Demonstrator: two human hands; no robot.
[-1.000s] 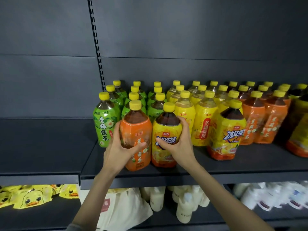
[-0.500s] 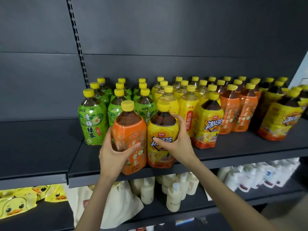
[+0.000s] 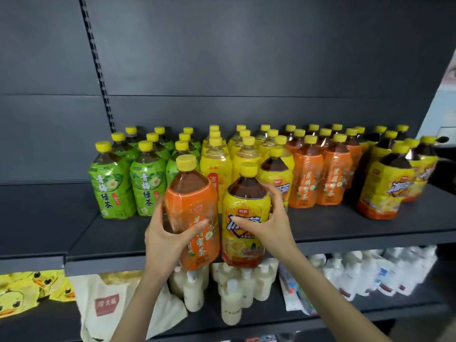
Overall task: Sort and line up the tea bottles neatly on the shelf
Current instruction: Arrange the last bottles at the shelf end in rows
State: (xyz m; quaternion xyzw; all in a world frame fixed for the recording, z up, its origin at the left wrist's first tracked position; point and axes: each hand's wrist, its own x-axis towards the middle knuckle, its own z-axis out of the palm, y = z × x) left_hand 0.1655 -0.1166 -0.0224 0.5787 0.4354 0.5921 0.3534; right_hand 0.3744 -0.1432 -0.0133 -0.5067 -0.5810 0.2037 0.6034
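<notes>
My left hand grips an orange-labelled tea bottle, lifted and tilted in front of the shelf edge. My right hand holds a yellow-labelled iced tea bottle beside it, its base over the shelf's front lip. Behind them on the dark shelf stand rows of green tea bottles at the left, pale yellow bottles in the middle, orange bottles further right, and yellow iced tea bottles at the far right. One yellow iced tea bottle stands just behind my right hand.
A bare shelf section lies to the left of the green bottles. The lower shelf holds yellow duck packets, a cream tote bag, white lotion bottles and white pouches. The dark back panel rises behind.
Both bottles have come forward off the shelf toward me, now held over its front edge. The view has shifted, showing more of the right end of the shelf.
</notes>
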